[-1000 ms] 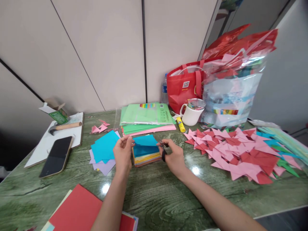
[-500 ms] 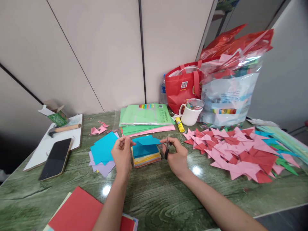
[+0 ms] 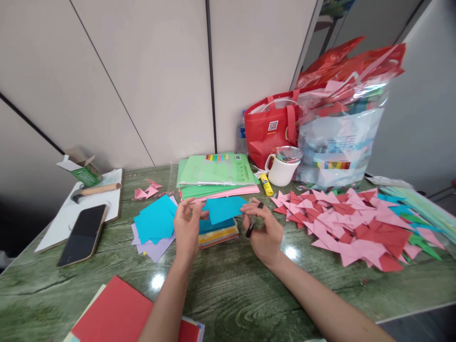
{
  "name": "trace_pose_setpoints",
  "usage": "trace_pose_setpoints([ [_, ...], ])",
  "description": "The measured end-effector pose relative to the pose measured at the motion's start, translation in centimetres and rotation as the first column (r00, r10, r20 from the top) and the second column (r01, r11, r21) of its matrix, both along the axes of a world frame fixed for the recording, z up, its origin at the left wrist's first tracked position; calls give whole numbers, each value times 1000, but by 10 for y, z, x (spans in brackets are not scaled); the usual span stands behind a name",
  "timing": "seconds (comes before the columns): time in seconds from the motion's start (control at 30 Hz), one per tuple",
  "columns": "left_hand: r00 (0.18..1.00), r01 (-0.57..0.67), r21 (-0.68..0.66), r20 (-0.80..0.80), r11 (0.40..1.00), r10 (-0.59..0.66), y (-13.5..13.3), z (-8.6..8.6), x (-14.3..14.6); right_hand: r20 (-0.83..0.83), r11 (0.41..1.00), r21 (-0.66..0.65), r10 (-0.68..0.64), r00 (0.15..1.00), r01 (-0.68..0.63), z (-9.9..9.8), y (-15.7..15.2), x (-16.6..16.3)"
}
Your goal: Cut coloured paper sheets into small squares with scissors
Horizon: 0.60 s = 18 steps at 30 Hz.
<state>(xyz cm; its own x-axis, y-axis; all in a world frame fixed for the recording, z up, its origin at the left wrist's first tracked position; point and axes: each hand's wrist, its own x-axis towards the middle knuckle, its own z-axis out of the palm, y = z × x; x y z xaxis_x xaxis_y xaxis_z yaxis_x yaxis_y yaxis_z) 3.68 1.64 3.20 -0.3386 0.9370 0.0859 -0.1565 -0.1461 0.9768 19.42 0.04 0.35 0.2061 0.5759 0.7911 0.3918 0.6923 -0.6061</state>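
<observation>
Green table (image 3: 228,294) (wood-grained) beneath the held blue sheet (image 3: 225,209); pale panels (image 3: 160,76) behind.

Left hand (image 3: 187,225), blue sheet (image 3: 226,209), right hand (image 3: 266,232) apparently holding scissors (image 3: 251,230)

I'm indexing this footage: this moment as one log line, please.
left hand: holds blue sheet by left end | right hand: holds black-handled scissors, at sheet's right end | sheet: over paper stack

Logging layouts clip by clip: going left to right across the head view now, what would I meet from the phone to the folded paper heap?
Phone → pink paper pieces → left hand → held blue sheet → right hand → folded paper heap.
</observation>
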Motion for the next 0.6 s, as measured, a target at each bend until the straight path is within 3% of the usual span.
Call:
trace_pose_setpoints([
  [0.13, 998, 50, -12, 49, 999, -49, -1, -2, 1, 106, 988, 137, 55, 993, -70, -2, -2, 0],
  [0.33, 991, 132, -107, 2, 985, -133, -5, 0, 4, 162, 986, 143, 58, 985, -82, -1, -4, 0],
  [0.43, 993, 107, -80, 58, 991, -102, -4, 2, 3, 74, 995, 92, -36, 997, 29, 3, -3, -1],
  [0.5, 982, 32, -61, 186, 998, -20, -3, 4, 2, -41, 996, 34, -85, 996, 87, 4, 0, -3],
  [0.6, 918, 33, -76, 396, 997, 0, -1, 7, -2, -223, 996, -85, -11, 975, -8, 5, 3, -5],
])
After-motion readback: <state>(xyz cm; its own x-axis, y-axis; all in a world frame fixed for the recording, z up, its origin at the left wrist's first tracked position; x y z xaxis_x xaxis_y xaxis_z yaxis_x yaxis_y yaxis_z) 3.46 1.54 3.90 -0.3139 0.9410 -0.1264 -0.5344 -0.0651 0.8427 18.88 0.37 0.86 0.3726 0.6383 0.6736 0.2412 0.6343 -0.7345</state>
